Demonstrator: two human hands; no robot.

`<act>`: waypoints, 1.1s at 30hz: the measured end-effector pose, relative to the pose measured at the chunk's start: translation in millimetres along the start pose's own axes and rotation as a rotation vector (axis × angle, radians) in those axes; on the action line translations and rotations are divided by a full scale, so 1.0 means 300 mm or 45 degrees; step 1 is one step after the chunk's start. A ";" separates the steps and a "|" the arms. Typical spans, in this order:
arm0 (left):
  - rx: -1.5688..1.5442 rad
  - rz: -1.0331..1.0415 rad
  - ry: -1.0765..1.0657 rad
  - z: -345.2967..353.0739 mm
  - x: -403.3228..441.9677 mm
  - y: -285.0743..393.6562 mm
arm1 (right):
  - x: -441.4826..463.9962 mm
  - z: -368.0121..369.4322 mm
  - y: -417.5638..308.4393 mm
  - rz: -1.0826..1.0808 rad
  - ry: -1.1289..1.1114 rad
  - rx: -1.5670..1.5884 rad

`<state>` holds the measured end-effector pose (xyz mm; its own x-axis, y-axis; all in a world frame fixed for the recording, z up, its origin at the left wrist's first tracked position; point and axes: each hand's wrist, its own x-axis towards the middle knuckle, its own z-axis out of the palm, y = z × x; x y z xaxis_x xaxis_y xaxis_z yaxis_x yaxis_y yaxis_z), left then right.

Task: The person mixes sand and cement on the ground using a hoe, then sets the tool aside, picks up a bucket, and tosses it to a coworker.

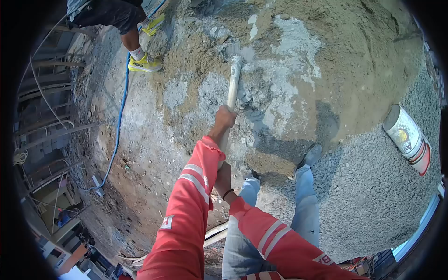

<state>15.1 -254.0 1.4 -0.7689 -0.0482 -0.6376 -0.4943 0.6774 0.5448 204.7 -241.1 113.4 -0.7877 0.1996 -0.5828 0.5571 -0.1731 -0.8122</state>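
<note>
My left hand (225, 117) is closed round the middle of a hoe's pale wooden handle. Nearer my body, my right hand (223, 178) grips the same handle, partly behind my left sleeve. The hoe (233, 83) points away from me, its far end caked in grey. Its blade rests in wet grey mortar mix (214, 91), partly hidden by it. Brown sand (191, 58) lies around and partly under the grey mix. Both of my sleeves are red with pale stripes.
Another person's leg and yellow shoe (145, 63) stand at the upper left, beside a blue hose (120, 116). A white bucket (408, 140) lies on its side on the gravel pile (364, 196) at right. Wooden boards (51, 133) line the left edge.
</note>
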 end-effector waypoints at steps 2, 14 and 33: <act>-0.046 -0.053 -0.012 -0.073 -0.157 -0.004 | -0.134 0.048 0.017 0.076 -0.048 0.039; -0.551 0.417 0.566 -0.337 -0.382 0.447 | 0.041 -0.209 -0.196 -0.255 -0.211 -0.479; -0.894 -0.208 -0.270 0.241 0.251 0.366 | 0.380 -0.453 -0.406 0.405 -0.125 -0.761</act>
<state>-67.7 -130.1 -26.1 -0.6037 0.0827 -0.7929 -0.7927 0.0430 0.6081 82.8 -66.3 142.6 -0.5659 0.1337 -0.8136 0.7929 0.3587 -0.4926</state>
